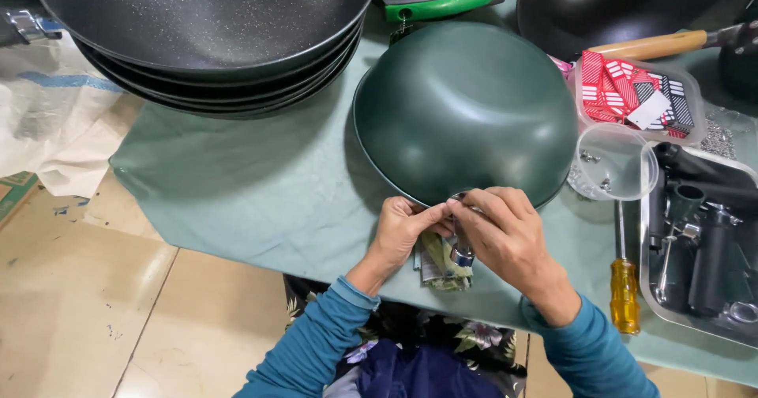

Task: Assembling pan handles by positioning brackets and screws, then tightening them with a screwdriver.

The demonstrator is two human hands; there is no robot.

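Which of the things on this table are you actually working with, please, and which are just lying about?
In hand: left hand, right hand, upturned green wok, small metal fitting, folded cloth.

Lying about: stacked dark pans, yellow-handled screwdriver, tray of black handles, clear screw tub.

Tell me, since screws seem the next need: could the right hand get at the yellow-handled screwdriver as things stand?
Probably yes. The screwdriver lies bare on the green cloth just beside the right hand, with nothing on top of it. That hand's fingers are busy at the upturned green pan, though, pinching a small metal fitting.
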